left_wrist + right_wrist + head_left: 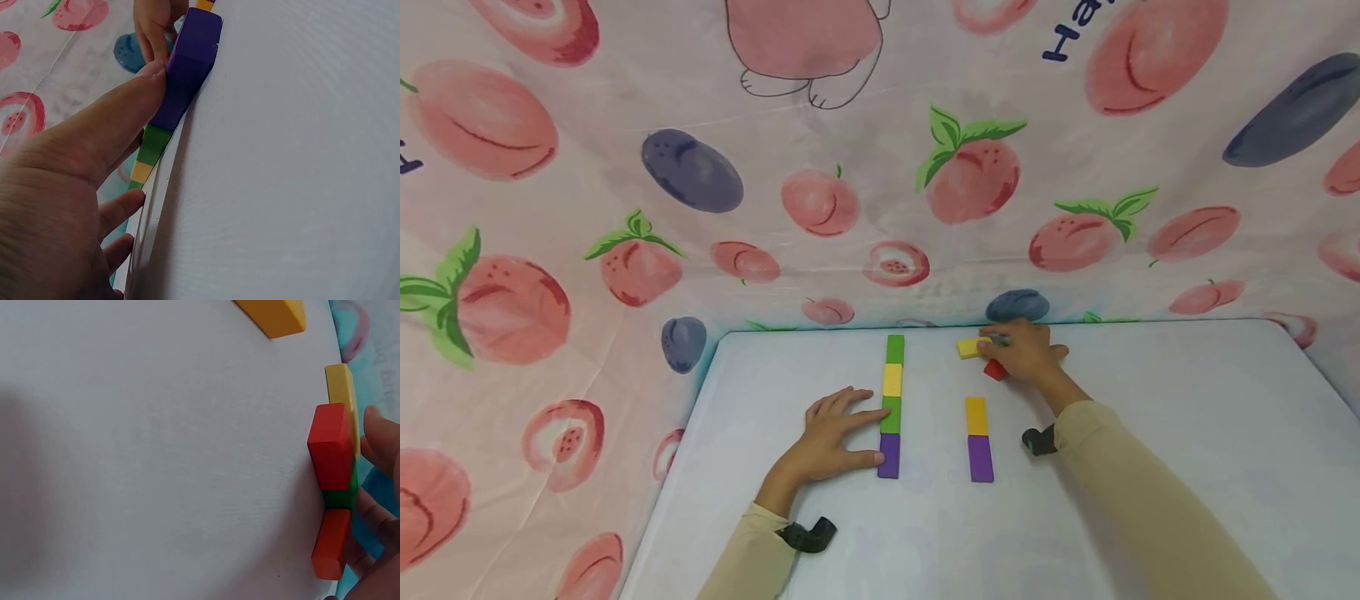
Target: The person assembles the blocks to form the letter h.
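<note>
Four blocks [894, 405] lie in line on the bench [1195, 392], touching my splayed left hand [826, 443]. My right hand [1025, 350] partly hides a green block [339, 499]; its grip I cannot tell.

Blocks [889, 457], centre of frame, smooth with a faint satin sheen; table [1195, 400], lower half, smooth, matt; sheet [880, 150], upper half, printed, cloth-like, lightly creased; sleeves [1150, 500], lower left and lower right, matt cloth; wrist cameras [812, 537], matt, plastic-looking.
</note>
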A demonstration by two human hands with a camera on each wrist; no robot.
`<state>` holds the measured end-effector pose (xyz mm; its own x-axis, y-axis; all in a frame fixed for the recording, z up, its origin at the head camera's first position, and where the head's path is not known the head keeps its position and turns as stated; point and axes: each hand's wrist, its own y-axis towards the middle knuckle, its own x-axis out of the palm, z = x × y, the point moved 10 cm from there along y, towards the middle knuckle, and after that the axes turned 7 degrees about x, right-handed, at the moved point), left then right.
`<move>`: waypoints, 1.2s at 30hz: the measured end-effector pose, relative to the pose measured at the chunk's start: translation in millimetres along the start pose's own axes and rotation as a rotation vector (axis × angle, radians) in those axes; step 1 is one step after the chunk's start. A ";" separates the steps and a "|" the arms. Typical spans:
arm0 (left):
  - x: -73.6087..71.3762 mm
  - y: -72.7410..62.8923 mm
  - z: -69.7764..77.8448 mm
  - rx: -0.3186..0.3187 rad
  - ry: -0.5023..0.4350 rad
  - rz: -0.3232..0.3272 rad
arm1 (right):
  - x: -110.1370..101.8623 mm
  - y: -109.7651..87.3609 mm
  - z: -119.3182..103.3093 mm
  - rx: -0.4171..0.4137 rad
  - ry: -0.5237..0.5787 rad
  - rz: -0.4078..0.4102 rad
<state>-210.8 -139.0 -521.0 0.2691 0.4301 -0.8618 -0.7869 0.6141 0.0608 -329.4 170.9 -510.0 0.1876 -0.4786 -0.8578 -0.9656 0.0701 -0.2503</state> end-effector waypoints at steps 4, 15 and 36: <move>0.5 0.4 -0.5 -0.008 -0.001 -0.008 | 2.5 2.1 1.6 -0.004 -0.012 -0.010; 0.9 2.0 -1.7 -0.024 -0.007 -0.014 | -1.5 4.6 -0.2 -0.001 0.028 0.007; -1.2 3.4 1.6 -0.013 -0.025 0.004 | -6.3 0.2 -0.1 -0.056 0.132 0.071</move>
<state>-212.9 -136.3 -519.0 0.2795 0.4496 -0.8484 -0.7955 0.6033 0.0577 -330.7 173.8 -504.6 0.0964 -0.5852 -0.8051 -0.9849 0.0609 -0.1622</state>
